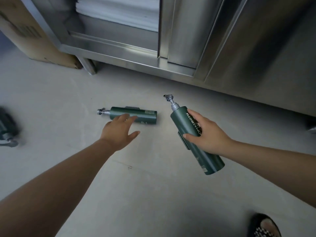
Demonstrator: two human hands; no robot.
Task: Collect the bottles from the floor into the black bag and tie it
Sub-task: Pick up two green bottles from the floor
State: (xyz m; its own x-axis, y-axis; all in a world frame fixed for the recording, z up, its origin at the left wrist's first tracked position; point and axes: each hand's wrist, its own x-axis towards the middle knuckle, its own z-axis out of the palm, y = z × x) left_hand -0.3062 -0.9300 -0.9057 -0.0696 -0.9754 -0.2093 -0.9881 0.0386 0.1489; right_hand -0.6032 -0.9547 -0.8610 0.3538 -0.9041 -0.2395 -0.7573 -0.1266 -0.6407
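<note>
Gripping a dark green, silver-pumped bottle (180, 120) above the floor (153, 194), right hand (207, 132) fingers (194, 114) curled round it; holding the left hand (118, 132) open, fingers straight, over a matching bottle (145, 116) lying on the floor.

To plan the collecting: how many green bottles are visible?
3. One bottle is in the right hand; a second bottle lies on the floor at the left hand; a blurred third bottle lies at the left edge. Others may be hidden.

One wide-angle view from the person's head, facing forward and steeply down, close over the grey floor (153, 194), steel cabinet (256, 48) along the top edge
</note>
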